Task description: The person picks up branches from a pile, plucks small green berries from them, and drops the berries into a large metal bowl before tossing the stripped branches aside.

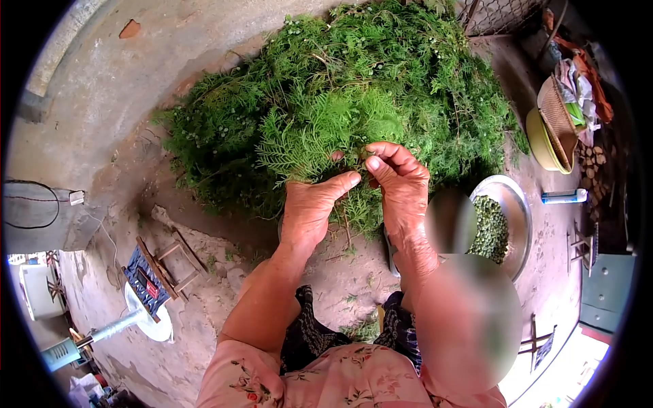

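A large heap of green leafy branches (422,88) with small round green cones fills the upper middle. In front of it, my left hand (316,200) is closed on a leafy sprig (306,136), the thumb pointing right. Close to its right, my right hand (400,183) pinches at the sprig with thumb and forefinger; whatever sits between those fingertips is too small to make out. To the right, a metal basin (522,211) holds many small green cones (491,228), partly hidden by a blurred patch.
At the left stands a small folding stool (146,279) beside a white fan (129,319). Yellow and tan baskets (544,139) lean at the upper right, near a blue-white tube (564,196) on the floor. A blurred patch covers the area beside my right forearm.
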Demonstrator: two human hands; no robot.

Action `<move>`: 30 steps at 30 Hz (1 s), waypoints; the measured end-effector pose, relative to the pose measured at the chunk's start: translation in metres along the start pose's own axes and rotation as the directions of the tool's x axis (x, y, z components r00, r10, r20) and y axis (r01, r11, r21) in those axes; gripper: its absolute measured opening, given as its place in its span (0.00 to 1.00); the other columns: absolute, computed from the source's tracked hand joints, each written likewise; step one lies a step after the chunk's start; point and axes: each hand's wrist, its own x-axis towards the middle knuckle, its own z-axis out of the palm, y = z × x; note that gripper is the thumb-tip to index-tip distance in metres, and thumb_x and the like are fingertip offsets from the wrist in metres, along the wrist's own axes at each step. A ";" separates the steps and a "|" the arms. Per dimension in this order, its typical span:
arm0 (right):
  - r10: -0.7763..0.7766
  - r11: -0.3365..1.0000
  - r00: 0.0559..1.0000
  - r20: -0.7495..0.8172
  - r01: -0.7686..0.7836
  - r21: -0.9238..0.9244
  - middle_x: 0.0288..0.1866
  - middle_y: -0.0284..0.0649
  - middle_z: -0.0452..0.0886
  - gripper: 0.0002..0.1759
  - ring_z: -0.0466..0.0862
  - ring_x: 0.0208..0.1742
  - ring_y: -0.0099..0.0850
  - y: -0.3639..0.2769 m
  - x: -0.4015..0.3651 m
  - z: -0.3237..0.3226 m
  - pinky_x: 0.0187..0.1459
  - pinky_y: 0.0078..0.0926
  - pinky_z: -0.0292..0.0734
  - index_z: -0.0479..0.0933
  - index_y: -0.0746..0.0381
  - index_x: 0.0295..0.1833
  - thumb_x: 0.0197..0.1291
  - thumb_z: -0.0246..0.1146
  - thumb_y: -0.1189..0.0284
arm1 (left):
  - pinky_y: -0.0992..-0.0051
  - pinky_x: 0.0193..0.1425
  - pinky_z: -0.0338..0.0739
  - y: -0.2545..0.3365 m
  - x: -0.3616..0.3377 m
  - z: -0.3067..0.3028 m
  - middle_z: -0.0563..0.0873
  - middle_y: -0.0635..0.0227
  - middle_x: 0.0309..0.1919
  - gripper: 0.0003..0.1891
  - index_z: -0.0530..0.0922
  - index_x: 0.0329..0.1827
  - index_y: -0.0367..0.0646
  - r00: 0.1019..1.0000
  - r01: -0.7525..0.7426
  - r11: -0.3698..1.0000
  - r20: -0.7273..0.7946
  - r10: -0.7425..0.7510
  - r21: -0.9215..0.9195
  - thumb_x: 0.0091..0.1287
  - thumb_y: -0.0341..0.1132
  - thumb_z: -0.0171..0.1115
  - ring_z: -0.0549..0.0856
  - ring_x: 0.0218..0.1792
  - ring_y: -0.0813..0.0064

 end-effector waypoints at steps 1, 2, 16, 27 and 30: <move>0.008 1.000 1.000 0.004 -0.008 -0.001 0.31 0.28 0.79 0.08 0.71 0.29 0.14 0.000 0.000 -0.001 0.31 0.11 0.66 0.78 0.63 0.42 0.55 0.62 0.80 | 0.79 0.40 0.77 0.000 0.000 0.000 0.78 0.70 0.41 0.21 0.74 0.46 0.40 1.000 0.001 1.000 -0.011 -0.001 0.026 0.48 0.16 0.66 0.79 0.37 0.78; 0.007 1.000 1.000 0.004 -0.007 -0.001 0.31 0.28 0.79 0.08 0.71 0.29 0.14 -0.001 0.000 -0.001 0.31 0.11 0.66 0.78 0.63 0.42 0.55 0.62 0.80 | 0.79 0.42 0.78 -0.001 0.000 0.000 0.78 0.69 0.41 0.21 0.74 0.46 0.40 1.000 0.002 0.999 -0.022 -0.001 0.052 0.48 0.16 0.66 0.79 0.37 0.78; 0.196 0.929 0.972 0.131 -0.227 0.291 0.31 0.33 0.78 0.09 0.76 0.29 0.20 -0.002 -0.003 -0.004 0.30 0.15 0.73 0.75 0.65 0.43 0.55 0.61 0.80 | 0.77 0.38 0.79 0.000 0.006 -0.009 0.80 0.66 0.40 0.18 0.76 0.44 0.37 0.997 0.064 0.998 -0.039 -0.063 0.009 0.48 0.15 0.65 0.82 0.35 0.75; 0.090 0.989 0.990 0.112 -0.076 -0.123 0.27 0.28 0.75 0.11 0.72 0.26 0.15 -0.004 -0.002 -0.002 0.27 0.13 0.68 0.75 0.64 0.45 0.55 0.63 0.76 | 0.81 0.26 0.71 -0.009 0.004 -0.006 0.81 0.69 0.36 0.17 0.76 0.44 0.38 0.998 -0.061 0.991 0.000 0.062 0.117 0.50 0.21 0.67 0.78 0.29 0.82; 0.016 0.972 0.994 0.105 0.009 -0.234 0.27 0.28 0.75 0.14 0.70 0.27 0.15 0.003 0.000 -0.004 0.29 0.12 0.69 0.75 0.65 0.47 0.53 0.64 0.77 | 0.83 0.25 0.70 -0.002 0.002 -0.001 0.81 0.70 0.35 0.17 0.77 0.43 0.39 0.999 -0.016 0.984 -0.036 0.023 0.177 0.50 0.21 0.68 0.78 0.28 0.82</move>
